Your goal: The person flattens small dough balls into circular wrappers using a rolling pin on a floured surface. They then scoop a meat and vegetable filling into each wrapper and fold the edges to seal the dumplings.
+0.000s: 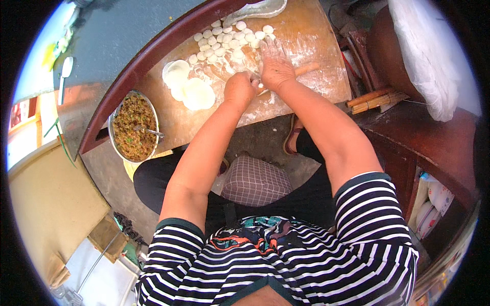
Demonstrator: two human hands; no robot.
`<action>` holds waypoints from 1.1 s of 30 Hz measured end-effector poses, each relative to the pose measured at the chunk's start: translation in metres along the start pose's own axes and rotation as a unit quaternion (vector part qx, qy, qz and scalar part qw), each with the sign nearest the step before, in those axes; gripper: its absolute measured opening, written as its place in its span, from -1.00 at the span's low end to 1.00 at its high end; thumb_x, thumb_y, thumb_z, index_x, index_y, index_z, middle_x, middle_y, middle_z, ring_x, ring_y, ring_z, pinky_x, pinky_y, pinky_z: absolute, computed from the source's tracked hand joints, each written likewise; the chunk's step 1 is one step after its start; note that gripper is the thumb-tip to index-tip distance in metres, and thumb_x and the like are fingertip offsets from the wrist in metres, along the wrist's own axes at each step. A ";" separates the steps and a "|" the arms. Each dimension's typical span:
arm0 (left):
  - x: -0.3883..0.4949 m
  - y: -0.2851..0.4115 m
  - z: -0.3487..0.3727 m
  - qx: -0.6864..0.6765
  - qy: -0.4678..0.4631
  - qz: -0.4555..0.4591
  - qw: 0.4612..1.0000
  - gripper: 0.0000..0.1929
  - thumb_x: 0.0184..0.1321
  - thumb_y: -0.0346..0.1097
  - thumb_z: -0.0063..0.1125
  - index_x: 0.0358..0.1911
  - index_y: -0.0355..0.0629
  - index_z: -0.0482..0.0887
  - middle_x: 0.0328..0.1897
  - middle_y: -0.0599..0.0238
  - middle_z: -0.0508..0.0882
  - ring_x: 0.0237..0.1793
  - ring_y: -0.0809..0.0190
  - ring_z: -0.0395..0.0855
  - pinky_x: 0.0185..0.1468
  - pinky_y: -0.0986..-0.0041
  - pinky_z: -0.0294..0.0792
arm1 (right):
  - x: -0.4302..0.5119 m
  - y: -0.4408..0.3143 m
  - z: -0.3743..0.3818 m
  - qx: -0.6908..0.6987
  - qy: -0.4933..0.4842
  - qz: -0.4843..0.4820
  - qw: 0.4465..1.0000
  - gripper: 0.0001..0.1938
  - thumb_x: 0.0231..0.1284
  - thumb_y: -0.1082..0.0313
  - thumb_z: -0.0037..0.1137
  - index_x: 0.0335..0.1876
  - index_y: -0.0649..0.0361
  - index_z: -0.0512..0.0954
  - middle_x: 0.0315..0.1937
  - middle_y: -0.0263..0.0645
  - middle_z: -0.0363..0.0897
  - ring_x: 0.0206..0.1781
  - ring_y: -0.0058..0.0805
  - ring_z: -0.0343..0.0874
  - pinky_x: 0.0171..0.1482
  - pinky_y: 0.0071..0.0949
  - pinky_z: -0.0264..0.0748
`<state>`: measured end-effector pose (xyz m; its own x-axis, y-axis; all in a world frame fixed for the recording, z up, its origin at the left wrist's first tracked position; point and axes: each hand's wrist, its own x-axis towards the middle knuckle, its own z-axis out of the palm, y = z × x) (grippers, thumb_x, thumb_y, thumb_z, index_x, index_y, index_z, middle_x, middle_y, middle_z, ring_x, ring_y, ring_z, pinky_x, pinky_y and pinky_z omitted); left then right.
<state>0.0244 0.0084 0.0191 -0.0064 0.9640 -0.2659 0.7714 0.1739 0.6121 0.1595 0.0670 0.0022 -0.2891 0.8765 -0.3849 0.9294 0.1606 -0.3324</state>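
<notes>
A floured wooden board [325, 49] lies before me. My right hand [276, 65] lies palm down, its floured fingers reaching to the lower edge of a cluster of small dough pieces [227, 37]. A wooden rolling pin [306, 69] shows beyond that palm, its middle hidden beneath it. Close by on the left, my left hand [240, 88] is curled near the dough edge under my right wrist; its grip is hidden. Flat round dough wrappers [199, 94] overlap on the board's left part. A metal bowl of minced filling [134, 128] with a spoon [149, 132] stands at the board's left end.
Across the board's far left side arches a dark red wooden rail [126, 76]. A floury cloth or bag [256, 10] lies at the far edge. Right of the board are bundled sticks [377, 101] and a large brown vessel [386, 49] under white plastic.
</notes>
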 end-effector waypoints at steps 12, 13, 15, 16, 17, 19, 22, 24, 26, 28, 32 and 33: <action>-0.009 -0.003 -0.002 0.093 -0.078 -0.005 0.993 -0.83 0.12 -0.26 0.27 -0.32 -0.21 0.72 -0.34 -0.02 0.73 -0.26 -0.11 0.71 -0.12 0.17 0.51 | -0.043 0.014 0.010 -0.092 0.169 -0.125 0.973 -0.36 0.32 0.12 -0.06 0.45 0.29 0.26 0.55 0.01 0.05 0.57 -0.07 0.06 0.56 -0.10 -0.05; -0.006 -0.003 -0.003 0.075 -0.066 -0.007 0.995 -0.82 0.12 -0.25 0.27 -0.33 -0.21 0.71 -0.34 -0.03 0.73 -0.26 -0.12 0.71 -0.12 0.16 0.51 | -0.029 0.006 0.010 -0.105 0.198 -0.120 0.967 -0.36 0.32 0.12 -0.06 0.46 0.28 0.25 0.55 0.01 0.05 0.57 -0.07 0.06 0.56 -0.10 -0.05; 0.004 -0.003 -0.005 0.027 -0.021 0.012 0.999 -0.81 0.13 -0.24 0.25 -0.34 -0.22 0.71 -0.34 -0.05 0.73 -0.27 -0.13 0.71 -0.12 0.16 0.51 | -0.004 -0.003 0.006 -0.094 0.175 -0.078 0.977 -0.34 0.35 0.05 -0.13 0.50 0.24 0.21 0.55 0.00 0.07 0.59 -0.08 0.04 0.58 -0.08 -0.13; 0.007 -0.005 -0.004 0.021 0.005 0.044 0.999 -0.82 0.13 -0.26 0.25 -0.35 -0.24 0.70 -0.36 -0.05 0.73 -0.28 -0.14 0.71 -0.12 0.16 0.50 | 0.001 -0.006 0.006 -0.095 0.195 -0.065 0.974 -0.32 0.36 0.02 -0.17 0.52 0.23 0.18 0.55 -0.01 0.08 0.59 -0.08 0.03 0.59 -0.07 -0.18; 0.009 -0.008 -0.005 0.001 0.005 0.056 0.998 -0.82 0.13 -0.26 0.24 -0.34 -0.24 0.70 -0.36 -0.04 0.73 -0.29 -0.14 0.70 -0.12 0.16 0.51 | 0.000 -0.006 0.006 -0.084 0.179 -0.078 0.977 -0.33 0.35 0.04 -0.14 0.50 0.25 0.19 0.56 -0.01 0.06 0.60 -0.08 0.02 0.58 -0.08 -0.15; 0.008 -0.013 -0.003 -0.043 -0.017 0.062 0.997 -0.82 0.13 -0.27 0.24 -0.34 -0.24 0.70 -0.37 -0.04 0.73 -0.29 -0.14 0.70 -0.13 0.16 0.51 | -0.019 -0.001 0.009 -0.074 0.185 -0.107 0.974 -0.33 0.34 0.08 -0.08 0.48 0.31 0.20 0.57 0.00 0.02 0.60 -0.09 -0.01 0.58 -0.11 -0.11; -0.004 -0.019 -0.003 0.026 0.032 0.077 0.996 -0.81 0.12 -0.25 0.26 -0.35 -0.24 0.70 -0.38 -0.04 0.72 -0.31 -0.14 0.70 -0.13 0.17 0.51 | -0.068 0.020 0.014 -0.098 0.100 -0.161 0.977 -0.33 0.35 0.08 -0.09 0.48 0.31 0.19 0.56 0.00 0.03 0.61 -0.10 -0.02 0.59 -0.12 -0.13; -0.011 -0.019 -0.003 0.023 -0.011 0.030 0.999 -0.81 0.11 -0.24 0.26 -0.36 -0.24 0.70 -0.38 -0.05 0.72 -0.31 -0.14 0.70 -0.13 0.18 0.52 | -0.077 0.025 0.016 -0.109 0.076 -0.163 0.978 -0.34 0.36 0.07 -0.12 0.49 0.29 0.19 0.55 0.01 0.04 0.61 -0.10 -0.02 0.60 -0.13 -0.15; -0.010 -0.014 -0.003 0.041 -0.047 0.003 0.998 -0.81 0.10 -0.24 0.27 -0.37 -0.23 0.70 -0.38 -0.05 0.72 -0.31 -0.13 0.70 -0.14 0.19 0.52 | -0.065 0.022 0.017 -0.101 0.088 -0.152 0.979 -0.34 0.36 0.07 -0.15 0.49 0.30 0.18 0.55 0.04 0.04 0.61 -0.10 -0.02 0.59 -0.13 -0.16; -0.005 -0.011 -0.004 0.077 -0.057 0.009 0.995 -0.81 0.10 -0.24 0.27 -0.37 -0.23 0.71 -0.38 -0.04 0.73 -0.32 -0.12 0.71 -0.14 0.20 0.51 | -0.031 0.012 0.015 -0.123 0.177 -0.141 0.966 -0.34 0.36 0.08 -0.13 0.49 0.30 0.19 0.55 0.03 0.05 0.61 -0.10 -0.02 0.59 -0.13 -0.15; 0.011 -0.014 -0.005 -0.021 0.004 0.034 0.999 -0.85 0.10 -0.29 0.25 -0.34 -0.19 0.73 -0.38 -0.01 0.73 -0.32 -0.08 0.71 -0.15 0.20 0.50 | 0.008 -0.007 0.011 -0.123 0.218 -0.083 0.965 -0.33 0.33 0.09 -0.08 0.48 0.29 0.20 0.54 0.00 0.07 0.60 -0.10 -0.01 0.59 -0.11 -0.15; 0.012 -0.018 -0.005 -0.021 0.003 0.047 0.999 -0.86 0.10 -0.29 0.25 -0.33 -0.19 0.73 -0.38 0.00 0.73 -0.32 -0.08 0.71 -0.14 0.20 0.51 | 0.004 -0.006 0.009 -0.105 0.201 -0.097 0.969 -0.32 0.33 0.06 -0.09 0.49 0.27 0.20 0.55 -0.02 0.06 0.61 -0.11 -0.02 0.59 -0.10 -0.16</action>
<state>0.0077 0.0181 0.0086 0.0599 0.9776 -0.2017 0.7413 0.0918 0.6648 0.1505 0.0654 -0.0052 -0.3903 0.9194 0.0478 0.9046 0.3927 -0.1661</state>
